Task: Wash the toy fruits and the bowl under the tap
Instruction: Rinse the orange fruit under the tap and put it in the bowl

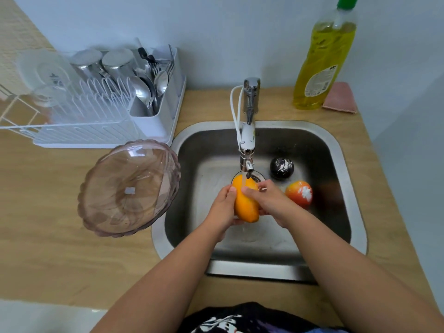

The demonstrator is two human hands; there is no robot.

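We see a pale, evenly lit wall (240, 32) across the top of the frame. Below it a light wooden countertop (60, 236) fills the left and lower frame, and a strip of white floor (36, 318) shows at the bottom left corner.

Both hands, left (222, 207) and right (269, 200), grip a mango (245, 203) under the running tap (248, 131); 2 fruits lie in the sink (346, 188).
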